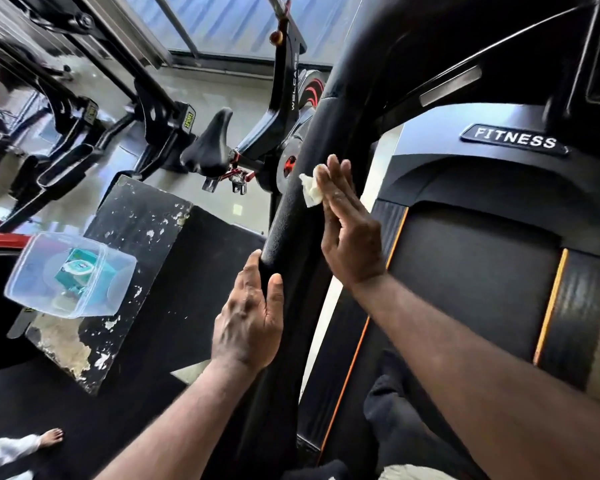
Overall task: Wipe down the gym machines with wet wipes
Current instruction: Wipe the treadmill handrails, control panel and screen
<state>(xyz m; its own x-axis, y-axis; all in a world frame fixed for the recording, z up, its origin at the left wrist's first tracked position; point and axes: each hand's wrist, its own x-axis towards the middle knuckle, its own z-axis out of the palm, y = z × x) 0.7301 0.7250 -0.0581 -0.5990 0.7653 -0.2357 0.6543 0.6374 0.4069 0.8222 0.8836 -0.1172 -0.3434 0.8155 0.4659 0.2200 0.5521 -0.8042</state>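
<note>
Head view looks down a treadmill (482,282) and its black handrail (288,216). The right hand (350,226) is flat, fingers (333,181) straight and together, and it presses a crumpled white wipe (310,190) against the side of the rail. The wipe sits under the fingertips and sticks out on their far side. Below those fingers the left hand (248,317) grips the same rail, thumb on one side and fingers wrapped round the other.

This looks like the rail-wiping step, with the upper part of the rail being covered. The next move probably calls for sliding the flat hand along the rail with steady pressure, so the wipe does not slip out from under the straight fingers. The left hand would need to shift before its patch can be cleaned.

Well to the left of both hands, a clear tub (32,285) holding a pack of wipes (78,270) rests on a worn black box (153,230).
</note>
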